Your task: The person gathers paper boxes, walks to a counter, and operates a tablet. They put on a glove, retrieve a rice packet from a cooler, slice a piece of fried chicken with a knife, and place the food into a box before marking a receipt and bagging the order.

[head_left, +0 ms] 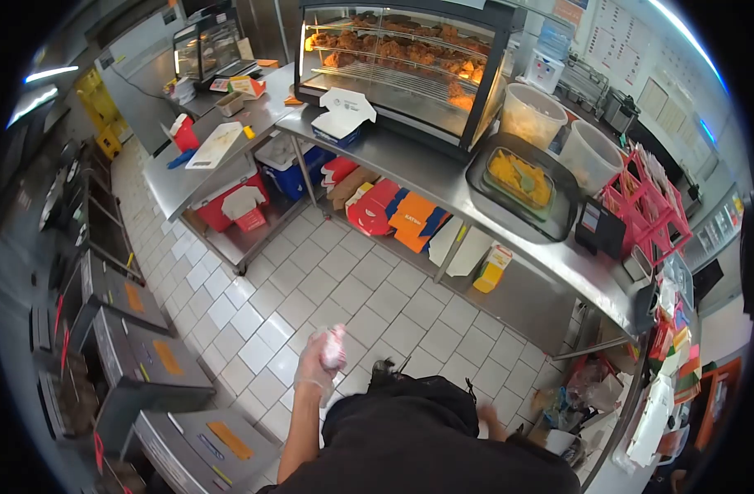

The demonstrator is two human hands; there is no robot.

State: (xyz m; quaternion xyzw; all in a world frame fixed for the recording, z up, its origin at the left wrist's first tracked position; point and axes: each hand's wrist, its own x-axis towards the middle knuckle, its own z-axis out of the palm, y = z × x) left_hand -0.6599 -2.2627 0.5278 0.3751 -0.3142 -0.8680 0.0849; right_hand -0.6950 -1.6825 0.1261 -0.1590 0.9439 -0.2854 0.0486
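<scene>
My left hand (309, 369) is held out in front of my body over the tiled floor, and it seems to wear a clear plastic glove. Its fingers are closed around a small pink-and-white bundle (334, 347), perhaps a crumpled cloth; its kind is not clear. Low at my right side, my right hand (490, 414) shows only in part beside my dark clothing. Its fingers are too small and hidden to read. Neither hand touches the counter.
Ahead runs a steel counter (410, 177) with a heated display case (397, 70) of fried chicken. On it stand a black tray (484, 177) with yellow food, plastic tubs (532, 115) and pink racks (640, 206). Folded boxes (418, 221) lie below. Grey lidded units (204, 445) line my left.
</scene>
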